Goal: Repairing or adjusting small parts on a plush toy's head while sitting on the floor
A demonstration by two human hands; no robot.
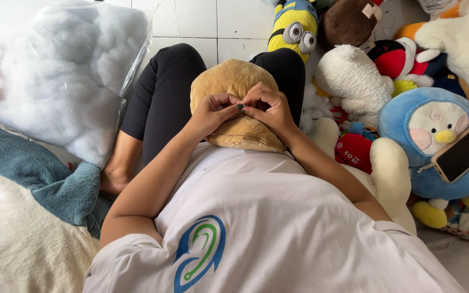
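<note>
Two hands meet on one tan plush piece (234, 103) resting in the person's lap at centre: the left hand (213, 111) has its grip pinched closed on the fabric, the right hand (267, 107) likewise, fingertips touching at the seam. To work it well, I judge both pinches should stay close together and keep the fabric taut. At 3 o'clock lies one phone (462, 152) on one blue plush (430, 141); at 10 o'clock, one bag of white stuffing (61, 70); at 12 o'clock, one yellow goggled plush (294, 24).
</note>
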